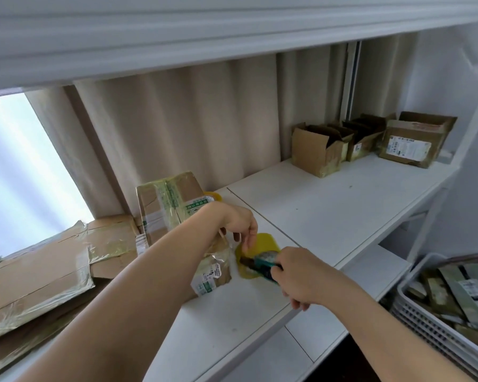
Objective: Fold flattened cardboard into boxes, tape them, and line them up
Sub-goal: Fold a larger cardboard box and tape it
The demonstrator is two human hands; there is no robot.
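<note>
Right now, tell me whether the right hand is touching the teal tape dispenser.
Touching. The head view shows the right hand with its fingers curled round the handle end of the teal tape dispenser, holding it over the yellow tray.

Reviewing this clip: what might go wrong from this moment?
1. The left hand hovers close to the tape dispenser gripped by the right hand; its cutter may nick fingers.
2. The small box looks unsteadied, so pulling tape might drag it along the white shelf.
</note>
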